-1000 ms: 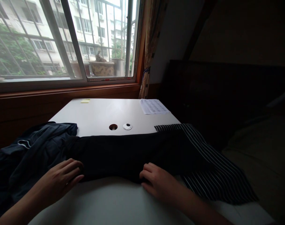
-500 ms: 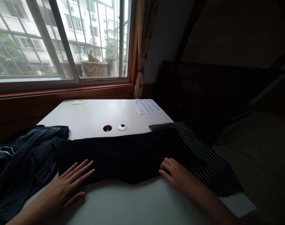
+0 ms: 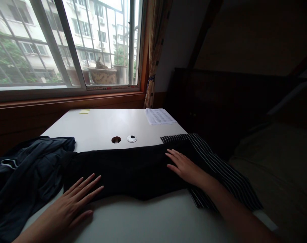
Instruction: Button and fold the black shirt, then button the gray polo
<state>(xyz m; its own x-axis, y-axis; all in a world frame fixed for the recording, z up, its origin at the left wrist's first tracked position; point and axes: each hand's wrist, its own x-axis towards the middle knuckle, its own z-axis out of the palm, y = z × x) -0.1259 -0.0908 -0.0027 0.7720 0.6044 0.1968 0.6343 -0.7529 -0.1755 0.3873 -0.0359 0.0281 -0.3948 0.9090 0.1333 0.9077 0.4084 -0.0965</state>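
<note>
A dark garment (image 3: 128, 172) lies spread across the white table (image 3: 100, 126), its kind hard to make out. Black-and-white striped fabric (image 3: 219, 162) shows at its right end, partly under it and hanging toward the table's right edge. My left hand (image 3: 72, 199) rests with spread fingers on the garment's near left part, its thumb over the bare tabletop. Farther right, my right hand (image 3: 181, 165) lies on the dark cloth with fingers stretched out. Neither hand grips anything. My right forearm hides some of the striped fabric.
A crumpled navy garment (image 3: 29, 172) is heaped at the left. Printed paper sheets (image 3: 160, 116) and a yellow sticky note (image 3: 84, 111) lie at the far end. A cable hole (image 3: 116, 139) and a round white piece (image 3: 131, 138) sit mid-table. Behind is a barred window (image 3: 105, 44).
My right hand has moved away from me, from the garment's near edge up onto its upper right part, and its curled fingers have stretched out. My left hand stays nearly in place.
</note>
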